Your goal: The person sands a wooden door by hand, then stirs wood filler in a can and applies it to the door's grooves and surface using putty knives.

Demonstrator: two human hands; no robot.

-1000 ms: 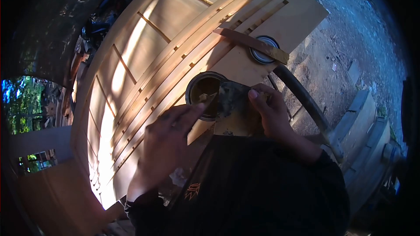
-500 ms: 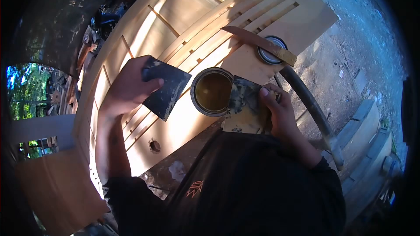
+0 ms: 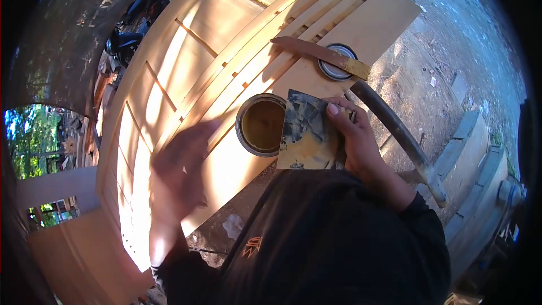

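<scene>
The square plate (image 3: 307,133) was flat and straight-edged, its face mottled with black, grey and yellowish-tan smears, the tan thickest toward the lower part. The right hand (image 3: 353,133) held it at its right side, the thumb over the face, the grip closed on it. It was in front of the dark sleeved torso (image 3: 339,231) and covered the right edge of the open can (image 3: 262,125), a round, dark-rimmed tin with brownish-yellow contents. The left hand (image 3: 182,172) was blurred over the wooden panel (image 3: 226,176), left of the can; whether its grip held anything could not be told. The panel was pale, with slats, grooves and small square holes, streaked by sun and shadow. Beyond the can, a long brown blade (image 3: 313,49) with a yellowish end lay across a round metal lid (image 3: 333,72), partly hiding it. A dark curved bar (image 3: 389,121) stood near the panel's right side, over littered ground (image 3: 418,90).
</scene>
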